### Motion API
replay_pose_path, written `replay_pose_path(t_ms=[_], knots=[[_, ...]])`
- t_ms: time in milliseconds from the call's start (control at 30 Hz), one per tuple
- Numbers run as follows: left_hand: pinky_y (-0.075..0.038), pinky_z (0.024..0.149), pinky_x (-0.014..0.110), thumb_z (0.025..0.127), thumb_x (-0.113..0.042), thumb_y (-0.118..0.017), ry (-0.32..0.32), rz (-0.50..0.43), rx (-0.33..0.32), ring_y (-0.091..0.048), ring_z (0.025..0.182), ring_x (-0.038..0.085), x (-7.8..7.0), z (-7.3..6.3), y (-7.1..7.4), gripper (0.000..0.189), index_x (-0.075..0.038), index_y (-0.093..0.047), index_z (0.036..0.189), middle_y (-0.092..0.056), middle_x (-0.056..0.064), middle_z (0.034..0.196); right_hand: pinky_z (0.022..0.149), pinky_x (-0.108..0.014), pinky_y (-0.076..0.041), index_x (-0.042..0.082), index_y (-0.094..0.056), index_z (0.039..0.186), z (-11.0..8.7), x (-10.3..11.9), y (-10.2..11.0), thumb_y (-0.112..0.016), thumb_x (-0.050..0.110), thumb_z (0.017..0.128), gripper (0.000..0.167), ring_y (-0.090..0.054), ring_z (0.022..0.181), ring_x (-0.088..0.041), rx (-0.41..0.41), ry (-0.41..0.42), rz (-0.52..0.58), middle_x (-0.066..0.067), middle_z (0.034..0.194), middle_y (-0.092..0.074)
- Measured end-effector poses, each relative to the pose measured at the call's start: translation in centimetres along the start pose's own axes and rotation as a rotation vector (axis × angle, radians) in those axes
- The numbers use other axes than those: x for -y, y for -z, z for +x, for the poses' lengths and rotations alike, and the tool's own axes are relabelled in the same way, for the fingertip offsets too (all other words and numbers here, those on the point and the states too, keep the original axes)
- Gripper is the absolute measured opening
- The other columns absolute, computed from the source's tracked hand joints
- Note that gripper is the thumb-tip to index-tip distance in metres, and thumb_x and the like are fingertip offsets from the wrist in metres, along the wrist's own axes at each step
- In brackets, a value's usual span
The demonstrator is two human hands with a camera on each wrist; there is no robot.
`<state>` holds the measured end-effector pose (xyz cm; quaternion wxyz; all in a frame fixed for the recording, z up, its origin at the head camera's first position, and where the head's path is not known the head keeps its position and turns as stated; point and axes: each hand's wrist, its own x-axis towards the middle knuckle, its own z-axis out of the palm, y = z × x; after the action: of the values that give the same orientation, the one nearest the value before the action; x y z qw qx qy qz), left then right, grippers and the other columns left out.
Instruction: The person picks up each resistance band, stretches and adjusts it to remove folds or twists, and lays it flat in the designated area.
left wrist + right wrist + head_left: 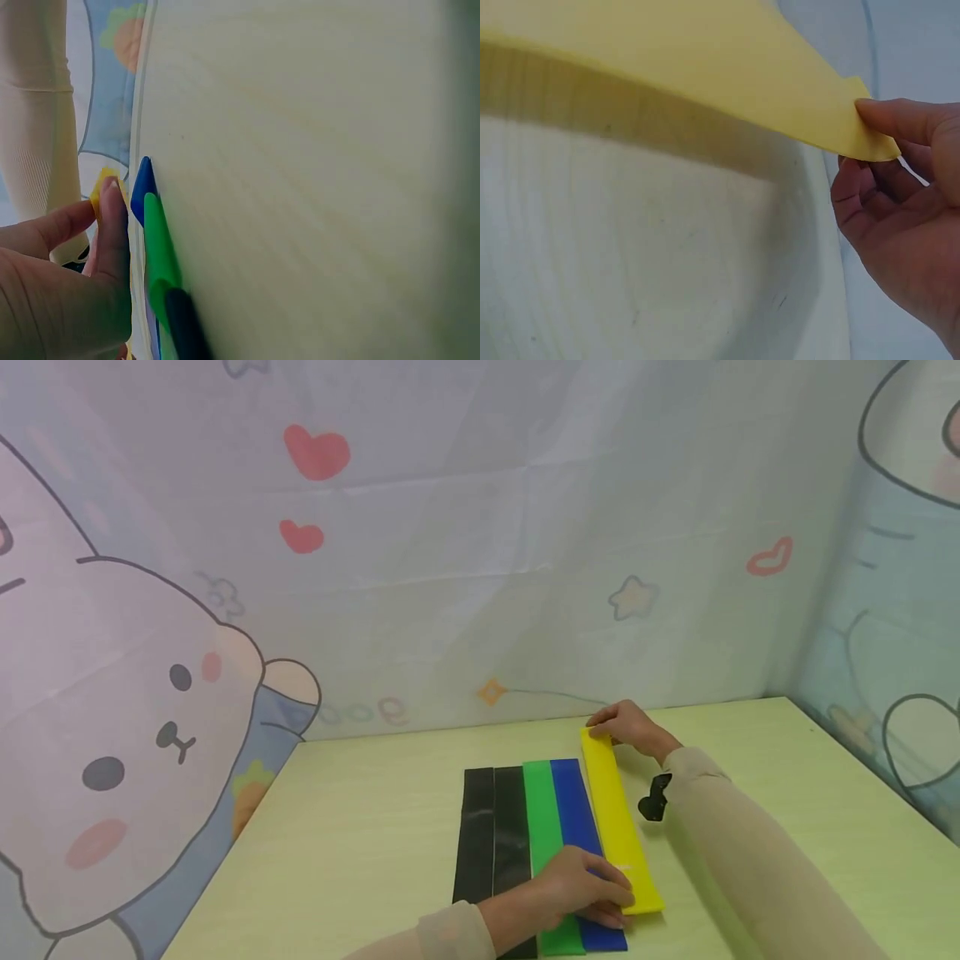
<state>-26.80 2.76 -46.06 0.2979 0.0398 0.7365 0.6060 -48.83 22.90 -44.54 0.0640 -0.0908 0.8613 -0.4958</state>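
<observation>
A long flat yellow strip [611, 810] stretches between both hands, to the right of the other strips. My right hand [633, 728] pinches its far end between thumb and fingers. At the near end, my left hand [566, 885] grips a corner of it and reaches across the green strip [543, 810] and the blue strip [576, 810]. Below the yellow strip [705, 60] in the right wrist view lies a shadow, so that part is off the table. Two black strips [477, 835] lie side by side left of the green one.
All of this is on a pale yellow-green table [360, 827]. Behind it hangs a printed cloth [450, 568] with hearts and cartoon animals, which also runs along both sides. A small black object [656, 797] is at the right wrist.
</observation>
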Motion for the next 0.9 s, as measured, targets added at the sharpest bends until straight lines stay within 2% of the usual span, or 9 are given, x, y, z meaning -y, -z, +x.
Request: replay_pose_path(t_ms=[200, 300, 533, 800, 900], knots=[[-0.058, 0.058, 0.026, 0.088, -0.007, -0.076, 0.035, 0.062, 0.133, -0.074, 0.069, 0.020, -0.1, -0.6, 0.6, 0.004, -0.006, -0.078, 0.085, -0.074, 0.015, 0.079, 0.079, -0.035, -0.056, -0.007, -0.070, 0.115, -0.3, -0.3, -0.3, -0.068, 0.008, 0.094, 0.026, -0.063, 0.085, -0.022, 0.055, 0.044, -0.041, -0.015, 0.105, -0.070], [-0.057, 0.055, 0.024, 0.089, -0.009, -0.075, 0.059, 0.074, 0.170, -0.073, 0.065, 0.016, -0.1, -0.6, 0.7, 0.004, -0.006, -0.078, 0.087, -0.075, 0.015, 0.080, 0.076, -0.033, -0.056, -0.006, -0.072, 0.111, -0.2, -0.5, -0.5, -0.070, 0.008, 0.092, 0.023, -0.062, 0.081, -0.021, 0.063, 0.045, -0.062, -0.011, 0.100, -0.071], [-0.056, 0.052, 0.023, 0.089, -0.010, -0.075, 0.071, 0.082, 0.214, -0.068, 0.056, 0.009, -0.1, -0.6, 0.7, 0.005, -0.007, -0.079, 0.087, -0.075, 0.015, 0.081, 0.069, -0.031, -0.050, -0.003, -0.075, 0.104, -0.2, -0.7, -0.9, -0.073, 0.007, 0.089, 0.018, -0.057, 0.076, -0.022, 0.070, 0.068, -0.129, -0.009, 0.095, -0.072], [-0.056, 0.058, 0.024, 0.088, -0.012, -0.077, 0.058, 0.247, 0.202, -0.063, 0.051, 0.007, -0.3, -0.5, 0.4, 0.006, -0.011, -0.078, 0.083, -0.074, 0.008, 0.075, 0.075, -0.030, -0.052, -0.002, -0.076, 0.103, -0.3, -0.9, -1.3, -0.075, 0.006, 0.089, 0.016, -0.059, 0.081, -0.022, 0.077, 0.076, -0.199, -0.010, 0.098, -0.072], [-0.055, 0.052, 0.023, 0.090, -0.011, -0.075, 0.081, 0.214, 0.238, -0.062, 0.049, 0.007, -0.3, -0.5, 0.4, 0.005, -0.010, -0.078, 0.085, -0.075, 0.012, 0.078, 0.076, -0.032, -0.053, -0.003, -0.076, 0.103, -0.4, -0.9, -1.4, -0.074, 0.005, 0.089, 0.016, -0.060, 0.082, -0.023, 0.080, 0.103, -0.210, -0.012, 0.099, -0.073]])
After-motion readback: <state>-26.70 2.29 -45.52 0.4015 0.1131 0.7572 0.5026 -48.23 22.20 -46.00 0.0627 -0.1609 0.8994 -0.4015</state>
